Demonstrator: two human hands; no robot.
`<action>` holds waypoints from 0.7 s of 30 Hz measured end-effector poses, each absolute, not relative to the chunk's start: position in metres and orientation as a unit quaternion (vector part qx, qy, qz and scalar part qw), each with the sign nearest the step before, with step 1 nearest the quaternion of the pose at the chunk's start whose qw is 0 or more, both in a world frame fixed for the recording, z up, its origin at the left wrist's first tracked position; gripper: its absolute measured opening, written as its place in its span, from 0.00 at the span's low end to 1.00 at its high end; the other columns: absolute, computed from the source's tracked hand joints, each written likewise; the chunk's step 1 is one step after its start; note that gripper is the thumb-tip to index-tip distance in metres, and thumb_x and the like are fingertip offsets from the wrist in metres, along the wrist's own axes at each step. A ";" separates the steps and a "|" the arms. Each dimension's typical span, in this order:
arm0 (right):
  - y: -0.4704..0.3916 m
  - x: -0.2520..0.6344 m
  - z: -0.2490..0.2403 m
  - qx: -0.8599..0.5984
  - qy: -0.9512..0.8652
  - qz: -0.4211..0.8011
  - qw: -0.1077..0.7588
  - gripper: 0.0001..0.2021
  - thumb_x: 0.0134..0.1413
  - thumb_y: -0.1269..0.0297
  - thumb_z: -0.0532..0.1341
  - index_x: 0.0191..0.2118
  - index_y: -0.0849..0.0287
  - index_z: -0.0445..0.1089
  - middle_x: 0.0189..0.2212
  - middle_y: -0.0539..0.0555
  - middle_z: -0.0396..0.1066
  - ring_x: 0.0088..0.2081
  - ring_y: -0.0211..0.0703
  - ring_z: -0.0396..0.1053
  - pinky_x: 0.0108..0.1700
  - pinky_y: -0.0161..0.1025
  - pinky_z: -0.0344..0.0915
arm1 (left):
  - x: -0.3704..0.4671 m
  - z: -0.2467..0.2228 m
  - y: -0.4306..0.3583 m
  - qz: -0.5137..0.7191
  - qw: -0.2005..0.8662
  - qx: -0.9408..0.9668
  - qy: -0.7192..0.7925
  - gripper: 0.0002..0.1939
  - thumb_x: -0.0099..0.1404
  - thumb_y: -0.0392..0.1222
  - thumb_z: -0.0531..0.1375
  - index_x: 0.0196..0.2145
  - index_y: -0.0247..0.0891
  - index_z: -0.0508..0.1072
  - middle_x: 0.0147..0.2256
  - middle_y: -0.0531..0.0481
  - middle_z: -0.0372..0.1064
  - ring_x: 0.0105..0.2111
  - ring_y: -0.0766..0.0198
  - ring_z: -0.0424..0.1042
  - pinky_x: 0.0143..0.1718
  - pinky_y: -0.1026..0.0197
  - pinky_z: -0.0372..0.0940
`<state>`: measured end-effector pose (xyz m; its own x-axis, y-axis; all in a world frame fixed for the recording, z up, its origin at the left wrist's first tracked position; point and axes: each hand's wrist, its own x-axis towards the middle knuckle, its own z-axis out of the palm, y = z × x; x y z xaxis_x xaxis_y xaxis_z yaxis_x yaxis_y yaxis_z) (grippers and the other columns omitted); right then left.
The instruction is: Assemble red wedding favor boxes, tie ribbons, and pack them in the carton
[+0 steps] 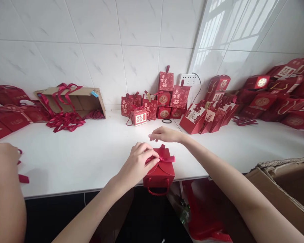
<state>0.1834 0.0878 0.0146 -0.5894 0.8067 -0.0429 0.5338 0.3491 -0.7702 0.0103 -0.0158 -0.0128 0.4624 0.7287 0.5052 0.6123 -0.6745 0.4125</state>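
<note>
A red gift box (155,180) with a rope handle at its front sits at the near edge of the white counter. On its lid is a magenta ribbon bow (170,159). My left hand (142,158) rests at the left side of the bow, thumb and index finger pinched on the ribbon. Just above and behind the box is my right hand (166,134), fingers stretched out to the left, apart from the ribbon and holding nothing I can see.
Another person's arm (6,189) reaches in at the left, near more red ribbon. Behind are a tipped cardboard box (101,104) with loose ribbons (63,122), several small red boxes (179,96) and a power strip (188,80). An open carton (258,179) stands at right.
</note>
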 end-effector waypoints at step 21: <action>0.074 0.165 0.008 -0.434 -0.773 0.398 0.235 0.07 0.48 0.64 0.62 0.32 0.62 0.71 0.27 0.51 0.69 0.29 0.37 0.64 0.33 0.35 0.60 | 0.013 -0.009 -0.014 0.286 0.184 0.840 0.424 0.05 0.64 0.39 0.57 0.35 0.44 0.73 0.34 0.54 0.71 0.41 0.59 0.67 0.48 0.52 0.56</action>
